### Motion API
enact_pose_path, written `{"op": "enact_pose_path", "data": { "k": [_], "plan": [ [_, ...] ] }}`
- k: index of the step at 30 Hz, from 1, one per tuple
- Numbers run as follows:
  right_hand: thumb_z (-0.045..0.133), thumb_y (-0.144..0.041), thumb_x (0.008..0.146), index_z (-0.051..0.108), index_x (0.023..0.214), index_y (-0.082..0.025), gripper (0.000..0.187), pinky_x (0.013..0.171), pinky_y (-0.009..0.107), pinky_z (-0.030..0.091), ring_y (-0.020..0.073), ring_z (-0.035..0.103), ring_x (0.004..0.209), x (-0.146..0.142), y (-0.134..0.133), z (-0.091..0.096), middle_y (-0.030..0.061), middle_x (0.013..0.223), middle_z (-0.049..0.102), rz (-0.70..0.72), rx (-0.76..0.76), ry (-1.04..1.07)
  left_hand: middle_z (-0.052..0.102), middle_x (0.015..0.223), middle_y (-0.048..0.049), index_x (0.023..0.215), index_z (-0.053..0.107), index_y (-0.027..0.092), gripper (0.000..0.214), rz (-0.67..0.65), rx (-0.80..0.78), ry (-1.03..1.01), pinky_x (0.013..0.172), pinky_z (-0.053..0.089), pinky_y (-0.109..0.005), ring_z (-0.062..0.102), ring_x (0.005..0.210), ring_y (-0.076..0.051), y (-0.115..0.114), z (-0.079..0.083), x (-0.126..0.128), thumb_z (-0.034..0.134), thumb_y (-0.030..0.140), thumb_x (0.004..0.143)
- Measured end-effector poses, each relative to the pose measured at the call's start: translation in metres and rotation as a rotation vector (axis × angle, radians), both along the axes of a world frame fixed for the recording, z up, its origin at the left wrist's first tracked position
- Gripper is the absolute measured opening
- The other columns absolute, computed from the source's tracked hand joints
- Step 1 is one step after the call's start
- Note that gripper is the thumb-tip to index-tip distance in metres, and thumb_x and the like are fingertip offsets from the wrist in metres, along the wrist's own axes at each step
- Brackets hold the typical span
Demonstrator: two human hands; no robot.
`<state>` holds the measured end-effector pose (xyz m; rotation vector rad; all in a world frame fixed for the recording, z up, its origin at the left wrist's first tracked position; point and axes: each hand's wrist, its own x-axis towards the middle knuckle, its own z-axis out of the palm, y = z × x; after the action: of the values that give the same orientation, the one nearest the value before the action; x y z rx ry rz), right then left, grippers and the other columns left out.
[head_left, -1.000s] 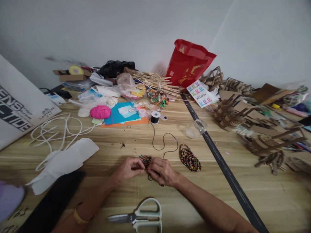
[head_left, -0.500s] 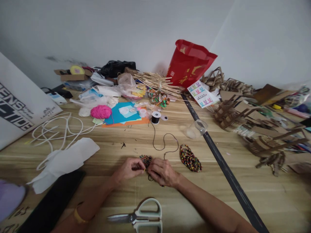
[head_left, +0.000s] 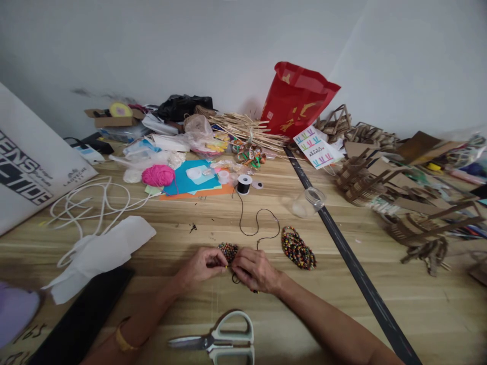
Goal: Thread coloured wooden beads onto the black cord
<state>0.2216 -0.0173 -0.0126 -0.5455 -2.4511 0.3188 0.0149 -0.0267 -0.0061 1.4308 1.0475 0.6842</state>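
Observation:
Thumb and forefinger of my left hand (head_left: 205,263) pinch a tiny yellow bead (head_left: 227,266). Close beside it, my right hand (head_left: 254,268) is closed with fingers curled down; a black cord (head_left: 236,279) loops out beneath it, and a few dark beads peek from under the palm. What the right fingertips grip is mostly hidden, but the cord runs to them. Just beyond both hands lies a small heap of multicoloured beads (head_left: 228,249). To the right rests a coiled bundle of beaded strands (head_left: 298,248). Black cord (head_left: 256,223) trails from a spool (head_left: 244,184) toward my right hand.
Scissors (head_left: 224,338) with pale handles lie near the front edge. A clear plastic cup (head_left: 310,202) is on its side by a dark strip (head_left: 342,248). White cable (head_left: 101,203) and white paper (head_left: 106,253) lie left; small woven baskets (head_left: 359,180) crowd the right.

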Motion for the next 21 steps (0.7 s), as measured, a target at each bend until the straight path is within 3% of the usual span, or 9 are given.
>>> {"op": "enact_pose_path", "data": {
  "k": [21],
  "plan": [
    [0.045,-0.017,0.092,0.054,0.087,-0.016,0.011,0.064,0.025,0.043,0.0154,0.054,0.073,0.0007,0.0000,-0.0006,0.0059,0.077,0.058,0.014,-0.021,-0.006,0.066,0.068,-0.0015,0.069,0.064,0.013,0.009,-0.004,-0.008,0.001,0.064,0.047,-0.024,0.060,0.065,-0.014,-0.0003,-0.0001,0.0002,0.067,0.020,0.064]
  ]
}}
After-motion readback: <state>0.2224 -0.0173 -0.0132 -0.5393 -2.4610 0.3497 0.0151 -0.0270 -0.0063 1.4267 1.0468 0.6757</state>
